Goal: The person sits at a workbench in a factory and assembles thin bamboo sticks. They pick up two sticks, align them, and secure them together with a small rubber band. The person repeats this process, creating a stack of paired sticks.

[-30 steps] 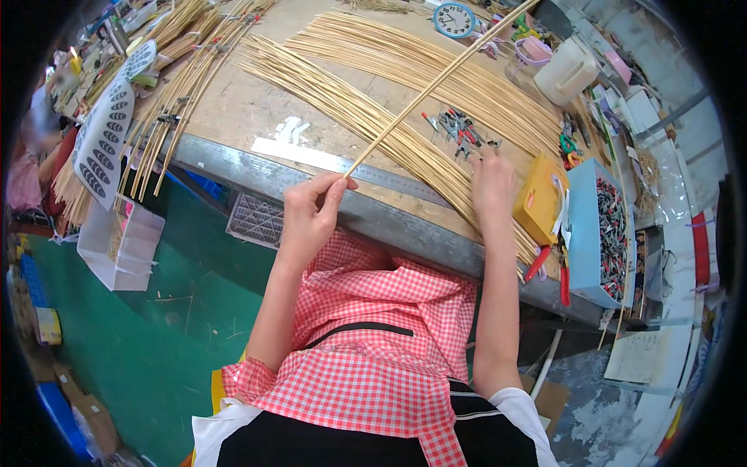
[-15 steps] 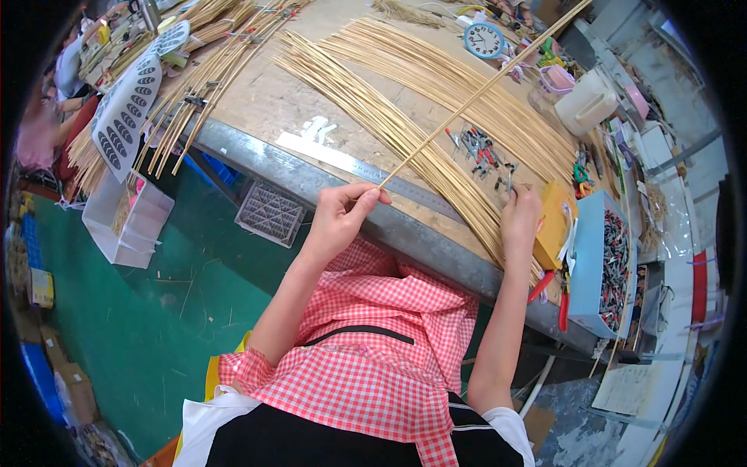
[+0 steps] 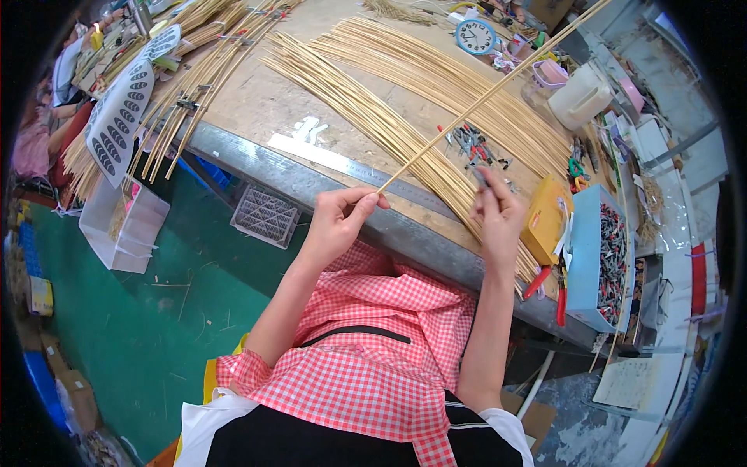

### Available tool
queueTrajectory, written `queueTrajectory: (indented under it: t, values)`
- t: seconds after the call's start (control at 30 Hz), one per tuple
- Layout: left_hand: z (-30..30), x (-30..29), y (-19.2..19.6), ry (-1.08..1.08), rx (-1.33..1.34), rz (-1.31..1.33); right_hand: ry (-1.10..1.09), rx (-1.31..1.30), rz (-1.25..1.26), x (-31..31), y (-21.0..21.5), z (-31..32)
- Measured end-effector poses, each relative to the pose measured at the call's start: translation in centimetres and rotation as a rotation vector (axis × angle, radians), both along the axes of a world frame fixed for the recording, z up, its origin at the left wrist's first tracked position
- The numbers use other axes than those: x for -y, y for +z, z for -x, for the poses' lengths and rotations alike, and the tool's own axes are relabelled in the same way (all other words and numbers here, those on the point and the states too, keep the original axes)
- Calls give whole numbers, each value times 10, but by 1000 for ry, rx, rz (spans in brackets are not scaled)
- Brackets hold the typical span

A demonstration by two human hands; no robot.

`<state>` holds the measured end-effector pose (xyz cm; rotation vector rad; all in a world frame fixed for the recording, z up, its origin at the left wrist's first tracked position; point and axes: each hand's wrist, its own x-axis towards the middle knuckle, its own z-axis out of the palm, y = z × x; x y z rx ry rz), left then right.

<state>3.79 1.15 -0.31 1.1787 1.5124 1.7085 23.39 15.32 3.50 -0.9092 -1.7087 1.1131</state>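
Observation:
My left hand (image 3: 342,222) pinches one end of a long thin bamboo stick (image 3: 436,140), which slants up and away to the far right. My right hand (image 3: 500,218) is raised over the near end of a bundle of sticks (image 3: 373,113), its fingers closed on a small dark clip (image 3: 481,179) that is slightly blurred. Just beyond it lies a loose pile of small red and black clips (image 3: 473,144). A steel ruler (image 3: 350,167) lies under the bundle, along the table's front edge.
A second spread of sticks (image 3: 459,86) covers the far table. To the right are a yellow box (image 3: 547,218), red-handled pliers (image 3: 562,300), a blue box of clips (image 3: 587,257) and a white jug (image 3: 580,97). A blue clock (image 3: 475,36) stands behind; clamped sticks (image 3: 187,105) overhang the left edge.
My right hand has moved left and up from beside the yellow box, carrying the clip away from the pile. My left hand stays nearly still with the stick.

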Motion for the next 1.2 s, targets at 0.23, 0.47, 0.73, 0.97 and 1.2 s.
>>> queueTrajectory:
  t: [0.23,0.47,0.73,0.97,1.2]
  values:
    - [-1,3,1,-31,8,51,298,-352,261,46,2,41]
    - [-3,4,7,-28,43,58,277,-470,317,48,-6,49]
    - [-4,4,7,-28,0,6,235,-473,267,50,-3,53]
    - [-5,3,5,-9,-71,7,199,-453,270,53,0,54]
    - [-3,5,8,-25,-93,51,197,-332,216,56,-1,52]
